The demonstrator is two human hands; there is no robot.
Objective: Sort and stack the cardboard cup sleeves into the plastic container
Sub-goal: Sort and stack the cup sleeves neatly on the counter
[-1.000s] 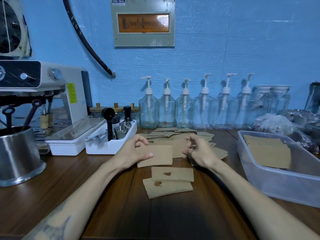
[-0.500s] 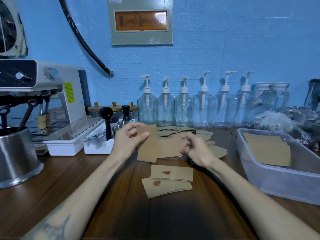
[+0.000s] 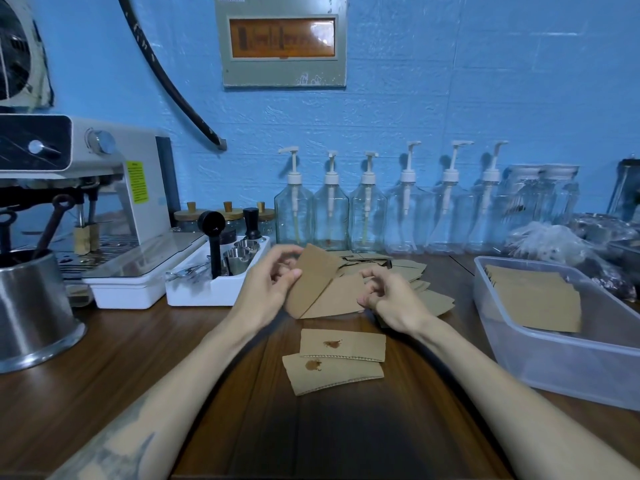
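Cool, even overhead light is filling the scene, casting soft shadows under the forearms on the bench (image 3: pixel 104 358). Glare is washing the wall panel (image 3: pixel 282 38); wide-angle distortion is bending the edges.

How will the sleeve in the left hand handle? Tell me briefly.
The held sleeve is probably light: the left hand pinches it by one edge. It looks thin and flat, likely bendable and prone to creasing.

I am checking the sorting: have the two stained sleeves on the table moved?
No. The two stained sleeves lie as before, beside the plastic container.
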